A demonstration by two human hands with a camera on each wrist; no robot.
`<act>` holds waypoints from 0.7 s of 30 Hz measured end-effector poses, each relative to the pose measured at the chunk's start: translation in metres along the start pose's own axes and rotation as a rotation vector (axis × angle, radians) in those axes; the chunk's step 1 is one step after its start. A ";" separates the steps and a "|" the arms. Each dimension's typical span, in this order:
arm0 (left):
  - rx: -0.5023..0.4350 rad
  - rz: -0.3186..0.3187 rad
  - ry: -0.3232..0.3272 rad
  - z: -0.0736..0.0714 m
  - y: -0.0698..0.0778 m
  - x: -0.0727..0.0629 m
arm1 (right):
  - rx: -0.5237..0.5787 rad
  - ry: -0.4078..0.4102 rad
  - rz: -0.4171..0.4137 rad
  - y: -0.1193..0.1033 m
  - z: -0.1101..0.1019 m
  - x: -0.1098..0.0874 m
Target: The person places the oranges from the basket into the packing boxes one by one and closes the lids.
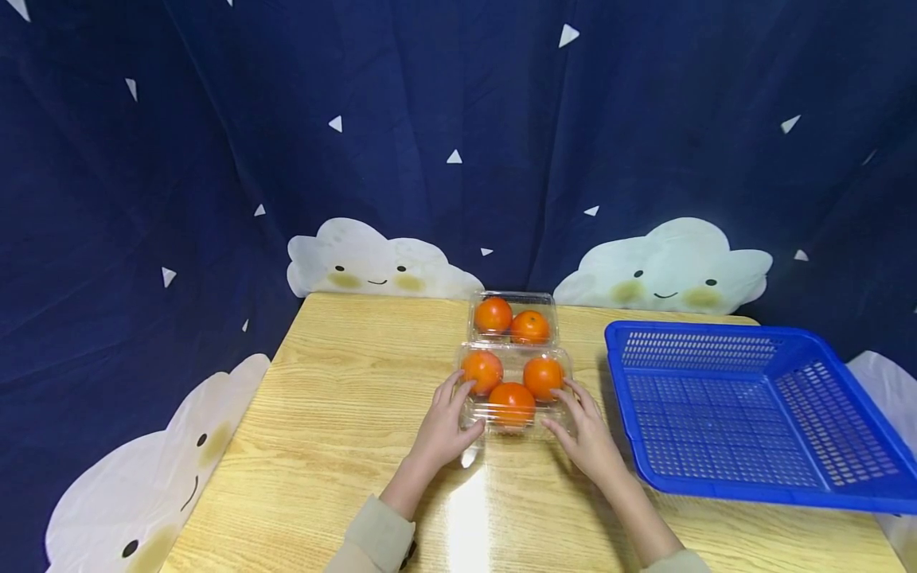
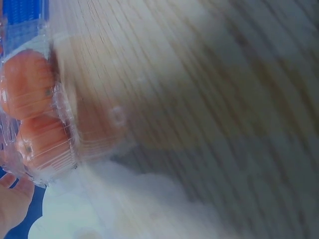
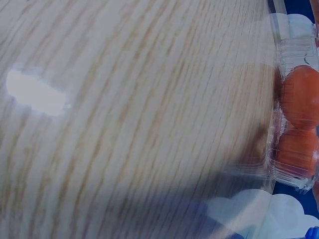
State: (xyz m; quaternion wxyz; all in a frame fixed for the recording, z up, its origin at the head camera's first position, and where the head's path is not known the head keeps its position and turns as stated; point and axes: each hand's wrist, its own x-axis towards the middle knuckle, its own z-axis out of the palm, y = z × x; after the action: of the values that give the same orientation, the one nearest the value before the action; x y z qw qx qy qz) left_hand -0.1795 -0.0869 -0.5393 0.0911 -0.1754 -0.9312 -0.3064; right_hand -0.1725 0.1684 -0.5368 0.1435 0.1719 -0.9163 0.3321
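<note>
In the head view, a clear plastic box (image 1: 530, 416) sits mid-table with three round orange-red fruits (image 1: 512, 404) that look like tomatoes. My left hand (image 1: 442, 426) holds its left side, fingertips over the rim and thumb by the front corner. On the opposite side my right hand (image 1: 589, 438) grips it the same way. Just behind stands a second clear part or box (image 1: 526, 300) with two more such fruits (image 1: 493, 316); whether the two are joined I cannot tell. The left wrist view shows the fruits (image 2: 30, 84) through the plastic, with fingers (image 2: 17, 196) at its end.
A blue plastic basket (image 1: 634, 410) with mesh sides stands on the right of the wooden table (image 1: 337, 398). Dark blue curtain (image 1: 401, 95) with white clouds hangs behind and around the table's edges.
</note>
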 end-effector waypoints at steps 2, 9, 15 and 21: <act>-0.002 0.002 0.002 0.000 0.000 0.000 | -0.001 -0.001 0.001 0.000 0.000 0.000; 0.002 -0.004 -0.016 -0.002 0.001 0.000 | -0.007 -0.016 0.015 -0.002 -0.002 0.000; 0.001 0.004 -0.005 -0.002 0.002 -0.001 | -0.038 -0.038 0.020 -0.007 -0.004 -0.001; 0.071 0.084 0.076 -0.005 0.003 -0.003 | -0.074 -0.001 -0.055 -0.020 -0.011 -0.005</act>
State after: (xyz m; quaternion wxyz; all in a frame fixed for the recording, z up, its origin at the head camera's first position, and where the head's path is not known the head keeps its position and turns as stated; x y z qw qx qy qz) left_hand -0.1752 -0.0886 -0.5343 0.1450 -0.1991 -0.9292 -0.2756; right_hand -0.1586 0.1623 -0.5197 0.1584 0.1920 -0.9229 0.2937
